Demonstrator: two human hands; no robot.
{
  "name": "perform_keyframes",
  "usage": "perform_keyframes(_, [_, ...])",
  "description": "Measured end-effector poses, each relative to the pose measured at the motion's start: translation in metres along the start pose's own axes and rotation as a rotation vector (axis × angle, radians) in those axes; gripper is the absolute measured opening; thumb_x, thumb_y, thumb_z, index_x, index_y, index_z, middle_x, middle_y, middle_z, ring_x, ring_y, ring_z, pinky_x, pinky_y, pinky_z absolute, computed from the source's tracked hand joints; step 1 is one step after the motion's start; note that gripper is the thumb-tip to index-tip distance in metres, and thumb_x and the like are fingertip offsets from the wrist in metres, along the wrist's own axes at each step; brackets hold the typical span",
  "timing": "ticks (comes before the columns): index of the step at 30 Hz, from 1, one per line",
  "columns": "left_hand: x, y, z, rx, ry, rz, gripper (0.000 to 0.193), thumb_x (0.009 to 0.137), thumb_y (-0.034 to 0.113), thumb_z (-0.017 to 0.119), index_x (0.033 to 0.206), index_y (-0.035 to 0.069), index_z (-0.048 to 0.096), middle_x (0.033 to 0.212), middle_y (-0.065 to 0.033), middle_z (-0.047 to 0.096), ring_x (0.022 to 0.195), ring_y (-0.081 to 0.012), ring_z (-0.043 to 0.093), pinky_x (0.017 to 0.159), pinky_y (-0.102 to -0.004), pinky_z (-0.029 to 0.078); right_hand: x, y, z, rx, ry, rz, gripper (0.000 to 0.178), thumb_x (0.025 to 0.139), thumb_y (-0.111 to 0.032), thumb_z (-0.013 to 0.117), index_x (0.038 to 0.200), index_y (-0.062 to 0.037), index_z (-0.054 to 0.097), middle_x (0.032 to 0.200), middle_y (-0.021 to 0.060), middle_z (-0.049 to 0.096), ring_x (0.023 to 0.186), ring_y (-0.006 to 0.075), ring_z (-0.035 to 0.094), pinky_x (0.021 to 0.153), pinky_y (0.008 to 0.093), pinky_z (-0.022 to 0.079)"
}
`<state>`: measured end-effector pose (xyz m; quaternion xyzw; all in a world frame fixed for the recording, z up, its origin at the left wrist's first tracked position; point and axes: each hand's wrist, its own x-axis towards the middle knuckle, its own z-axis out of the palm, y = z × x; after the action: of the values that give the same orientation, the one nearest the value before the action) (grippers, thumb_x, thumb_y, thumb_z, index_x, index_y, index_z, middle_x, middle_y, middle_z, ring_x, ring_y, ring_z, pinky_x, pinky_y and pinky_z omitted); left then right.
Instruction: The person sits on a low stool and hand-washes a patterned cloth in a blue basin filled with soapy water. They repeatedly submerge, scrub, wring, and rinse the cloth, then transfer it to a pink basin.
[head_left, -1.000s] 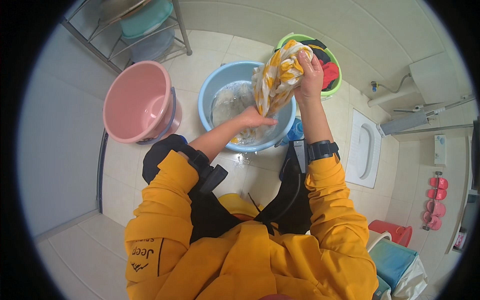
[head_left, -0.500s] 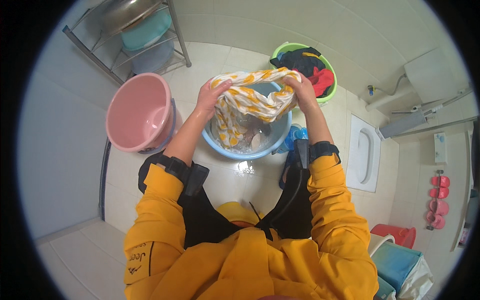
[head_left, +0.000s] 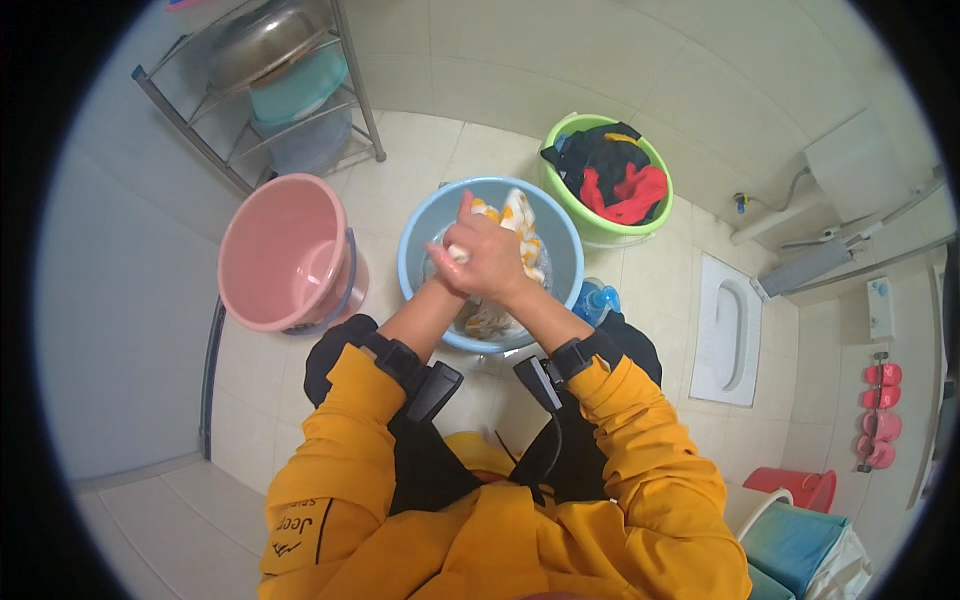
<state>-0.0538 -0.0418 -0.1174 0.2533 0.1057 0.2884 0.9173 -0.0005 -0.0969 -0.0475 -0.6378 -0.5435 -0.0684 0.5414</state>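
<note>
One grip, in the right hand (head_left: 492, 256), closes on patterned cloth (head_left: 519, 214); how the left hand (head_left: 450, 272) grips, I cannot tell.

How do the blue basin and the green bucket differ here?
Colour: the basin is light blue; the bucket is bright green. Contents: white-and-yellow cloth shows in the basin, while black clothes and a red cloth fill the bucket. Place: the basin stands directly before the person, the bucket farther off to the right. Both are round, open-topped and on the tiled floor.
</note>
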Motion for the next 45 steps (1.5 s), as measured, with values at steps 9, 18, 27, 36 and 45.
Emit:
perform_keyframes(9, [0.019,-0.008,0.011,0.031,0.247,-0.414,0.03,0.085,0.03,0.041,0.103,0.009,0.049,0.097,-0.0051,0.054,0.089,-0.0183,0.052,0.078,-0.0356,0.043,0.006,0.04,-0.008,-0.201,0.02,0.057,0.023,0.07,-0.023,0.055,0.055,-0.0062,0.051,0.056,0.0129,0.052,0.053,0.0337,0.049,0.046,0.0393,0.04])
perform_keyframes(18, [0.015,-0.001,-0.042,-0.123,-0.698,-0.925,0.039,0.087,0.035,0.034,0.109,0.005,0.047,0.1,-0.0092,0.056,0.093,-0.0228,0.055,0.074,-0.0384,0.048,0.035,0.033,-0.083,0.237,0.31,0.378,0.028,0.082,-0.024,0.054,0.067,0.0001,0.058,0.057,0.0031,0.054,0.054,0.0071,0.045,0.053,0.0224,0.038])
perform_keyframes(27, [-0.005,0.019,-0.007,0.722,0.125,-0.492,0.049,0.086,0.039,0.042,0.117,0.002,0.044,0.114,-0.0112,0.05,0.099,-0.0214,0.052,0.085,-0.0318,0.041,0.019,0.086,-0.099,-0.305,0.128,0.597,0.039,0.086,-0.034,0.035,0.084,-0.0048,0.06,0.078,0.0135,0.061,0.076,0.0294,0.058,0.067,0.0359,0.044])
perform_keyframes(36, [0.012,0.065,0.033,0.458,-0.135,-0.348,0.045,0.088,0.039,0.038,0.11,0.001,0.047,0.107,-0.0102,0.053,0.093,-0.0171,0.054,0.08,-0.0297,0.043,-0.012,0.073,-0.058,0.584,-0.635,0.679,0.059,0.065,-0.026,0.062,0.116,-0.0029,0.045,0.118,0.0116,0.045,0.111,0.0214,0.04,0.092,0.0301,0.031])
perform_keyframes(45, [0.006,0.087,0.015,0.975,-0.35,-0.2,0.046,0.072,0.028,0.065,0.107,0.002,0.048,0.099,-0.0067,0.055,0.089,-0.0142,0.054,0.076,-0.0275,0.044,0.017,0.056,-0.074,0.275,-0.534,0.696,0.044,0.055,-0.011,0.063,0.097,0.0007,0.056,0.086,0.0093,0.06,0.079,0.0186,0.057,0.072,0.0281,0.044])
